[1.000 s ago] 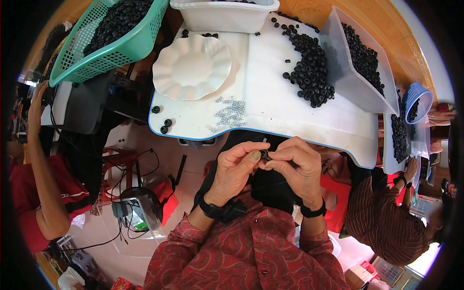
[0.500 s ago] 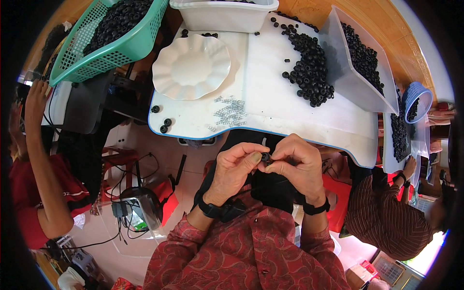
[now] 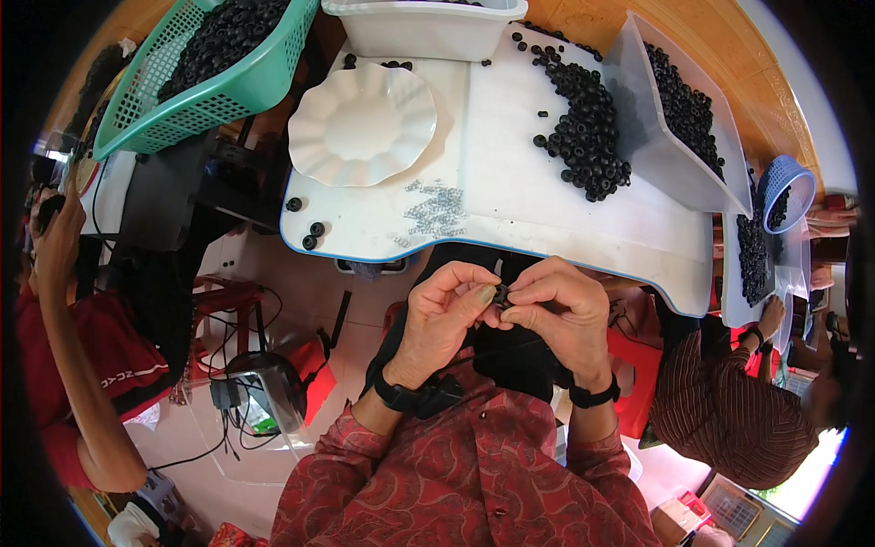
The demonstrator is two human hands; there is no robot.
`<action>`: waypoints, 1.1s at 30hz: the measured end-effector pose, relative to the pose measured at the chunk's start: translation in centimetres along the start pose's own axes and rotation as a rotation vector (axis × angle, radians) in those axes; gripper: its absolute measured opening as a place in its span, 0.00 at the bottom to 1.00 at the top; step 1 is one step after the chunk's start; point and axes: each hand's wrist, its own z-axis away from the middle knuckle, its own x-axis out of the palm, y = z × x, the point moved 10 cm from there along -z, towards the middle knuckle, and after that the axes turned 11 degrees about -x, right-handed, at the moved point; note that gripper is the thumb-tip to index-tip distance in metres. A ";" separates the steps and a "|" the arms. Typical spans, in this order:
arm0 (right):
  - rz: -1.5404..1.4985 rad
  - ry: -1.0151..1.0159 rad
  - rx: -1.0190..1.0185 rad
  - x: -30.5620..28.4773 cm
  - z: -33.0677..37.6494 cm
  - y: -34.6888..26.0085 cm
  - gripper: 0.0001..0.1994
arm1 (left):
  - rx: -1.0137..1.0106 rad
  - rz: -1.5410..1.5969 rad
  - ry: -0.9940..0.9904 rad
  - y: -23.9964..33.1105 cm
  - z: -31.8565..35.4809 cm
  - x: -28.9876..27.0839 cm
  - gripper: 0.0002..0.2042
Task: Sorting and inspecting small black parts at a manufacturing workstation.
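Note:
Above my lap, just off the table's front edge, my left hand [image 3: 444, 314] and my right hand [image 3: 562, 308] meet at the fingertips. Between them they pinch a small black ring-shaped part [image 3: 500, 294], mostly covered by the thumbs and forefingers. Similar black parts lie in a loose pile [image 3: 588, 137] on the right half of the table. A white plate with a wavy rim [image 3: 310, 137] stands on the left half. In front of it is a patch of tiny silvery pieces [image 3: 436, 209]. A few black parts [image 3: 315, 230] sit at the table's left corner.
A translucent bin [image 3: 652, 137] of black parts stands at the right, and a white tub [image 3: 419, 35] at the back. A green basket [image 3: 196, 114] holds more at the left. Co-workers sit on both sides, one arm [image 3: 82, 365] at left, a striped sleeve [image 3: 729, 410] at right.
My hands stay together on the black part, with only slight finger shifts. The co-worker's hand at left has left the green basket's edge and now holds something dark.

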 end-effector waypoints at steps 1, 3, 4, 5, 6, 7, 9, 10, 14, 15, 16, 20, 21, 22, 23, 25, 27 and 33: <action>-0.001 0.016 0.002 -0.1 0.1 0.0 0.08 | -0.001 0.009 -0.008 -0.1 0.0 -0.1 0.07; 0.032 0.036 -0.013 -0.2 0.0 -0.5 0.08 | 0.002 0.039 -0.022 -0.2 0.0 -0.1 0.07; 0.067 0.040 -0.028 -0.1 -0.2 -1.0 0.09 | 0.007 0.059 -0.028 -0.2 0.0 -0.1 0.07; 0.101 0.043 -0.044 -0.2 -0.3 -1.4 0.09 | 0.013 0.080 -0.034 -0.2 0.0 0.0 0.07; 0.141 0.044 -0.074 -0.2 -0.4 -1.8 0.09 | 0.016 0.091 -0.041 -0.2 0.0 0.0 0.07; 0.180 0.044 -0.103 -0.2 -0.4 -2.1 0.09 | 0.019 0.102 -0.048 -0.1 0.0 0.2 0.07; 0.250 0.044 -0.145 -0.2 -0.4 -2.7 0.10 | 0.025 0.122 -0.064 0.0 0.1 0.4 0.07; 0.280 0.042 -0.156 -0.2 -0.4 -3.0 0.10 | 0.029 0.129 -0.072 0.1 0.1 0.6 0.08; 0.392 0.036 -0.205 0.1 -0.2 -4.0 0.09 | 0.037 0.147 -0.086 0.3 0.2 0.7 0.08; 0.400 0.039 -0.216 0.2 -0.2 -4.2 0.09 | 0.041 0.152 -0.091 0.3 0.1 0.7 0.08; 0.406 0.043 -0.229 0.2 -0.2 -4.4 0.09 | 0.047 0.155 -0.095 0.3 0.2 0.7 0.08; 0.410 0.064 -0.246 0.4 -0.1 -5.1 0.08 | 0.059 0.145 -0.098 0.5 0.3 0.9 0.08; 0.408 0.068 -0.239 0.3 -0.1 -5.1 0.08 | 0.059 0.144 -0.095 0.5 0.3 0.9 0.08; 0.406 0.071 -0.233 0.2 -0.1 -5.1 0.08 | 0.060 0.143 -0.092 0.5 0.2 1.0 0.08; 0.404 0.074 -0.227 0.2 -0.1 -5.1 0.08 | 0.061 0.141 -0.090 0.5 0.1 1.0 0.08; 0.370 0.091 -0.206 -0.3 0.0 -4.8 0.08 | 0.073 0.135 -0.089 0.7 -0.2 1.4 0.08; 0.328 0.115 -0.180 -0.9 0.1 -4.5 0.08 | 0.073 0.125 -0.089 0.8 -0.3 1.9 0.09; 0.259 0.168 -0.148 -2.7 0.4 -4.2 0.09 | 0.036 0.062 -0.092 0.2 -1.1 3.3 0.10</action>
